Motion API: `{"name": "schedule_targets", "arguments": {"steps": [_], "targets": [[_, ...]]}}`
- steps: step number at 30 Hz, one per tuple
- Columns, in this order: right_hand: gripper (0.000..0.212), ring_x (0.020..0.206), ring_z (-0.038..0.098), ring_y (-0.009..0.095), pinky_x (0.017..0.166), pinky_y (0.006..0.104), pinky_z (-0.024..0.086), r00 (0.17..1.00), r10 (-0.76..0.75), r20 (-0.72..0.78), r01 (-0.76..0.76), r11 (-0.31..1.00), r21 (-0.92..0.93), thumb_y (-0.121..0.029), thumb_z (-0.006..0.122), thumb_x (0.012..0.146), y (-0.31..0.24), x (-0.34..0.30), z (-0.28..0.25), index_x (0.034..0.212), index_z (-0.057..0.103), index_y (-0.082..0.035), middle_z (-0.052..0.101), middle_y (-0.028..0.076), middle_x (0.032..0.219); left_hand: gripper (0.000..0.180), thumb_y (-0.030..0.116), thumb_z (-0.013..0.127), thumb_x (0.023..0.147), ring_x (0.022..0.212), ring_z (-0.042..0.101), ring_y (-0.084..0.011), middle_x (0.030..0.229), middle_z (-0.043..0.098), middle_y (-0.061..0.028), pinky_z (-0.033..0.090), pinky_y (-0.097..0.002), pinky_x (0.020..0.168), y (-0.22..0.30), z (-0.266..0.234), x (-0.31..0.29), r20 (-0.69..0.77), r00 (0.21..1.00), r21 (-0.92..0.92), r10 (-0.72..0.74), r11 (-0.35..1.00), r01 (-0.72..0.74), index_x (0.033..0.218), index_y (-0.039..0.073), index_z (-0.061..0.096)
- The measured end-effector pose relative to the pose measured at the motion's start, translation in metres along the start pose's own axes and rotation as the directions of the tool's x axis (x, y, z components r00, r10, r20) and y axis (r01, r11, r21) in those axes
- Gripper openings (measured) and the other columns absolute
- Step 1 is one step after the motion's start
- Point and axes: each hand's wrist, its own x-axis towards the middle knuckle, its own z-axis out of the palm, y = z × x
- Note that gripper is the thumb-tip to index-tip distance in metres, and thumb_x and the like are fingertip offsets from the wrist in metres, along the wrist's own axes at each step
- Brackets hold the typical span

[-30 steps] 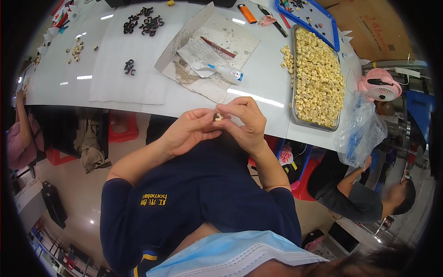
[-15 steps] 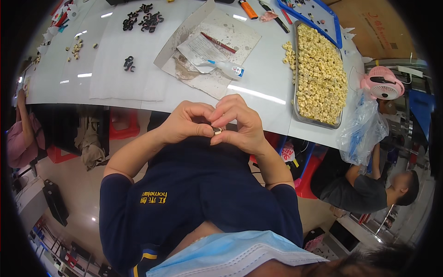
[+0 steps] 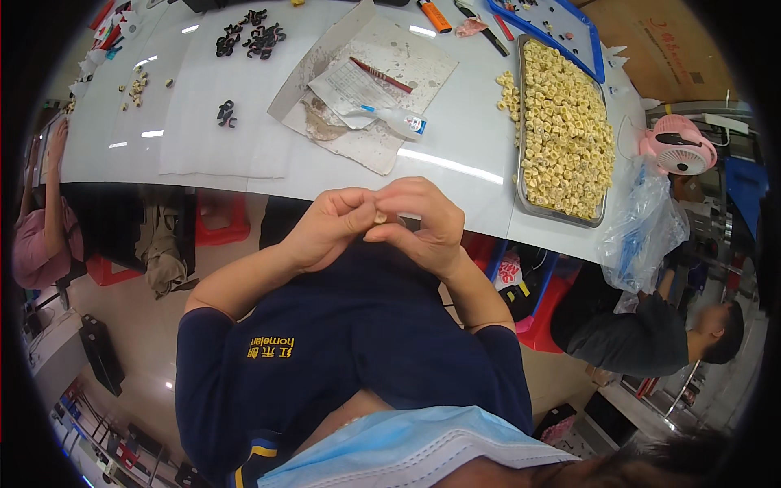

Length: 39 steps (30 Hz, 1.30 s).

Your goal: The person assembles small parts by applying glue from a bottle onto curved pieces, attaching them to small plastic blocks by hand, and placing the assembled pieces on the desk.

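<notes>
Nearest, above the person's lap and just before the edge of the white table [image 3: 480, 199], 2 bare hands meet at the fingertips. The left hand [image 3: 329, 229] pinches 1 small cream piece [image 3: 380, 218] between thumb and fingers. The right hand [image 3: 423, 224] curls in from the other side, its thumb and fingers only narrowly parted around the piece; the fingers hide so much that it is hard to say whether they press on it.

The step in hand looks like close fingertip work on this single piece. From this pose, the next move seems to call for a steady left pinch and a small, exact adjustment by the right fingertips, as so little of the piece is exposed.

Beyond the hands, a sheet of cardboard [image 3: 431, 65] bears paper [image 3: 346, 85], a dark red stick [image 3: 381, 75] and a small bottle [image 3: 399, 122]. To the right, a metal tray [image 3: 521, 189] is heaped with similar cream pieces [image 3: 567, 134], with a few more loose beside it. To the left, 1 small group of dark curved parts [image 3: 227, 114] lies on a white sheet [image 3: 220, 154], with a larger cluster [image 3: 252, 37] farther back. Farther right is a blue tray [image 3: 598, 65].
</notes>
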Motion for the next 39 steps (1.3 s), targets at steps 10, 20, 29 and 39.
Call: {"name": "schedule_targets", "arguments": {"steps": [10, 20, 29, 39], "targets": [[0.026, 0.083, 0.066, 0.021, 0.073, 0.0270, 0.051, 0.991, 0.119, 0.069, -0.105, 0.978, -0.178, 0.003, 0.069, 0.066, -0.011, 0.012, -0.004, 0.091, 0.060, -0.001, 0.066, 0.013, 0.094, 0.027, 0.024, 0.054, 0.092, 0.099, 0.058, -0.0183, 0.101, 0.062, -0.0114, 0.041, -0.0334, 0.094, -0.003, -0.003, 0.002, 0.049, 0.997, -0.293, -0.060, 0.953, 0.072, 0.103, 0.000, 0.058], [0.026, 0.080, 0.066, 0.020, 0.070, 0.0257, 0.052, 0.988, 0.125, 0.092, -0.105, 0.974, -0.202, 0.004, 0.067, 0.064, -0.005, 0.028, 0.015, 0.089, 0.061, -0.001, 0.067, 0.011, 0.090, 0.028, 0.025, 0.055, 0.091, 0.099, 0.058, -0.0181, 0.101, 0.062, -0.0113, 0.041, -0.0330, 0.093, 0.009, -0.020, -0.005, 0.021, 0.998, -0.348, -0.060, 0.935, 0.064, 0.105, 0.001, 0.058], [0.039, 0.100, 0.059, 0.026, 0.087, 0.0321, 0.045, 0.983, 0.178, -0.040, -0.182, 0.973, -0.145, -0.002, 0.072, 0.069, 0.022, 0.033, 0.019, 0.104, 0.055, 0.000, 0.061, 0.017, 0.106, 0.018, 0.010, 0.062, 0.082, 0.096, 0.056, -0.0139, 0.097, 0.063, -0.0053, 0.040, -0.0270, 0.090, 0.124, -0.125, -0.042, -0.260, 0.583, 0.930, 0.770, 0.362, -0.063, 0.097, 0.000, 0.061], [0.017, 0.083, 0.062, 0.018, 0.075, 0.0263, 0.048, 0.938, 0.312, -0.150, -0.340, 0.911, -0.232, 0.001, 0.065, 0.075, 0.033, 0.026, 0.020, 0.091, 0.061, 0.000, 0.065, 0.012, 0.093, 0.020, 0.006, 0.063, 0.077, 0.086, 0.061, -0.0263, 0.093, 0.065, -0.0109, 0.046, -0.0319, 0.079, 0.177, -0.192, -0.031, 0.178, 0.708, 0.959, 0.684, -0.281, 0.031, 0.097, 0.004, 0.064]]}}
